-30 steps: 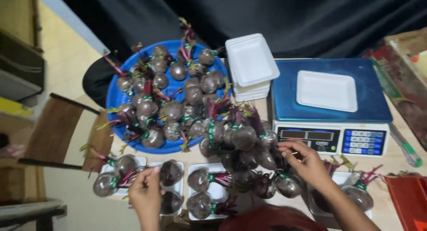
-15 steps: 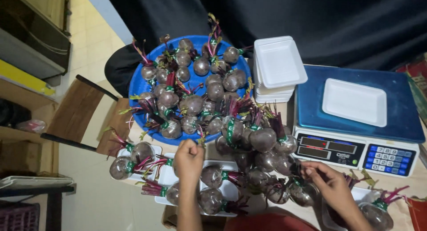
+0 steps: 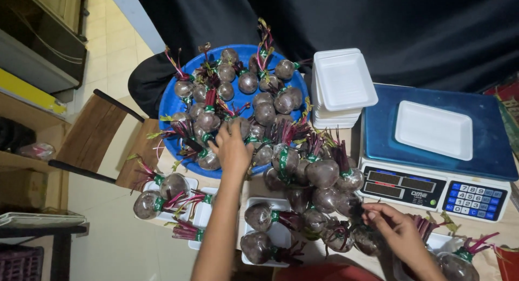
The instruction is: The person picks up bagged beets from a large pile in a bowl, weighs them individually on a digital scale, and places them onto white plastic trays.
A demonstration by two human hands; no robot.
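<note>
A blue round basin [image 3: 172,105] holds several wrapped beetroots [image 3: 265,112] with red stems and green ties. My left hand [image 3: 231,147] reaches into the basin's near side, its fingers closing around a beetroot there. My right hand [image 3: 392,224] is low at the right, fingers pinching a beetroot stem [image 3: 361,206] at the edge of a heap of beetroots [image 3: 321,175] in front of the scale. White foam trays [image 3: 275,235] near me carry beetroots in pairs.
A blue digital scale [image 3: 432,178] with one white foam tray [image 3: 434,129] on its pan stands at the right. A stack of white foam trays [image 3: 340,86] sits beside the basin. A wooden chair [image 3: 92,140] is at the left; black cloth hangs behind.
My left hand has moved up from the near trays into the blue basin. My right hand has shifted down and right along the heap. The camera view has moved closer.
</note>
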